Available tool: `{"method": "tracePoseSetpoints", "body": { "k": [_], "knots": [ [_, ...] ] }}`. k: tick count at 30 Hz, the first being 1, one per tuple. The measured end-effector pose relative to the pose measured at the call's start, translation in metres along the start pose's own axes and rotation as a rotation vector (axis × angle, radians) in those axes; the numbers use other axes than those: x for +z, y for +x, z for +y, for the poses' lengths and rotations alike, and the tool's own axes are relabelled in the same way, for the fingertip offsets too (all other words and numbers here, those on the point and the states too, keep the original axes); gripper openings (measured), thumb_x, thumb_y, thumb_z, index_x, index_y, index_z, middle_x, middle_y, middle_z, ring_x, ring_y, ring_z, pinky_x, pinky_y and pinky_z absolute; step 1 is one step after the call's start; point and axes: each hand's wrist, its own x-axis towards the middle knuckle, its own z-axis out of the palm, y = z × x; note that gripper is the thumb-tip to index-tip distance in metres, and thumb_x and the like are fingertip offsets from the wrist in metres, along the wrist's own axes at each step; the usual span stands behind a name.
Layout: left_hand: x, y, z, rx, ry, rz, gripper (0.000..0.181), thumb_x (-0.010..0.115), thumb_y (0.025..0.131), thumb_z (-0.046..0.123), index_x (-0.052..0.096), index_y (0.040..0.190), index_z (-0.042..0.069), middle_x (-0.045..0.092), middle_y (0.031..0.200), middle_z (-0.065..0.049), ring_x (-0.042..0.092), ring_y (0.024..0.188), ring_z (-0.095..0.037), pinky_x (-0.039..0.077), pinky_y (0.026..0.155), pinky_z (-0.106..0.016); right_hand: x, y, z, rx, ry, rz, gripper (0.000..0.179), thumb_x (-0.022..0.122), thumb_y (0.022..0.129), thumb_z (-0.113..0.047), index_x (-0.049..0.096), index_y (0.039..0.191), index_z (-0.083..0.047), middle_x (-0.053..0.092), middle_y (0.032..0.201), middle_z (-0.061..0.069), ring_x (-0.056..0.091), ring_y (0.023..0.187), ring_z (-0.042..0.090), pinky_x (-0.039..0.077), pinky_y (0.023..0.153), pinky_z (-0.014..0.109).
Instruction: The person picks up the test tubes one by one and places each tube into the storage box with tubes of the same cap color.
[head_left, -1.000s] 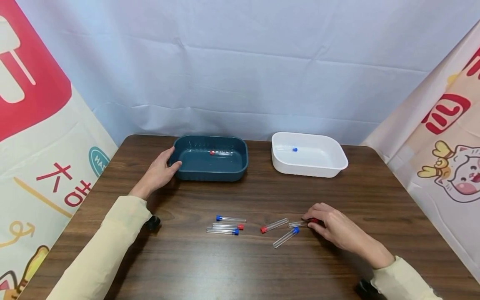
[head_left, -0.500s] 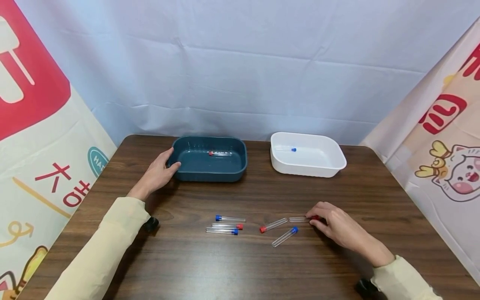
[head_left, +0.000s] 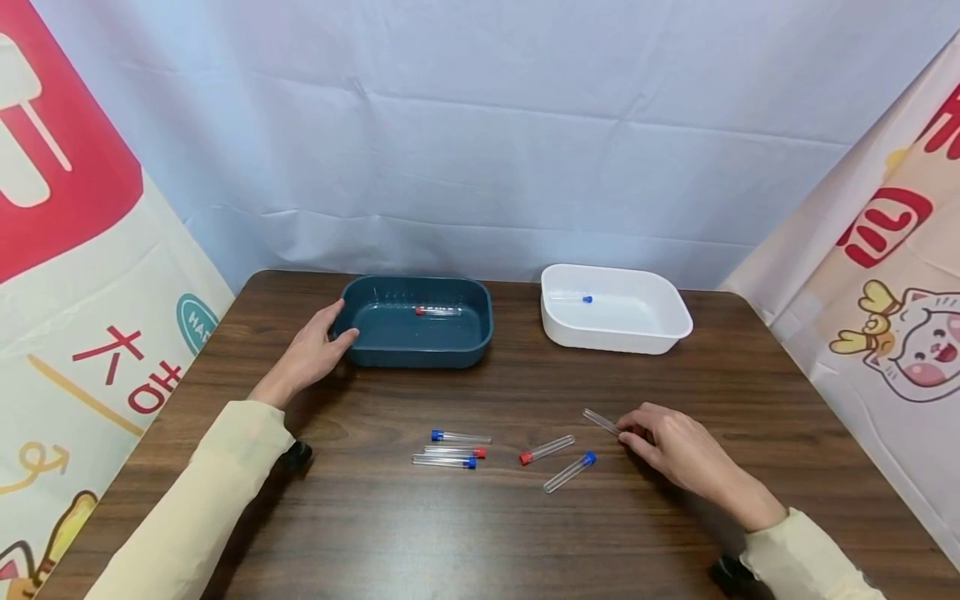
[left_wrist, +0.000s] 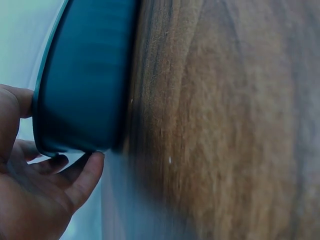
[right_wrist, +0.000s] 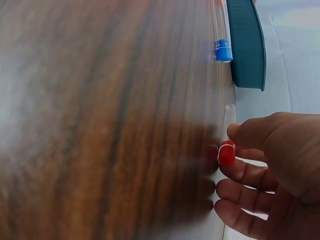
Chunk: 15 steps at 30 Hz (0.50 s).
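My right hand (head_left: pixel 675 450) pinches a red-capped test tube (head_left: pixel 601 421) by its cap end, between thumb and fingers. The red cap (right_wrist: pixel 227 153) shows in the right wrist view; the clear end points away from the hand. My left hand (head_left: pixel 311 350) holds the left end of the dark teal tray (head_left: pixel 420 358), its thumb at the near corner and fingers against the outer wall. A red-capped tube (head_left: pixel 438 311) lies inside that tray. On the table left of my right hand lie a red-capped tube (head_left: pixel 547 450) and a blue-capped tube (head_left: pixel 570 472).
A white tray (head_left: pixel 611 340) at the back right holds a blue-capped tube (head_left: pixel 573 298). Between the hands lie a blue-capped tube (head_left: pixel 461 437), a red-capped tube (head_left: pixel 455 452) and another blue-capped tube (head_left: pixel 444 462). A pale curtain (head_left: pixel 480 150) hangs behind the table.
The test tube in my right hand has turned, its clear end swinging away from me. The teal tray has shifted slightly toward me and left with my left hand.
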Motion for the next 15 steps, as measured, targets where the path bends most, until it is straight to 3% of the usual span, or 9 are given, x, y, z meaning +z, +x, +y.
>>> {"method": "tracePoseSetpoints", "body": {
  "k": [15],
  "knots": [
    [0.0,-0.016,-0.002,0.016,0.01,-0.005,0.077,0.048,0.11,0.039,0.01,0.165,0.003,0.013,0.169,-0.026,0.025,0.149,-0.048,0.024,0.118,-0.066,0.002,0.004,-0.001,0.113,0.069,-0.041,0.01,0.079,0.092,-0.014,0.076,0.101,-0.011,0.054,0.072,-0.018,0.047,0.061,-0.003,0.043,0.055,0.024]
  ]
}}
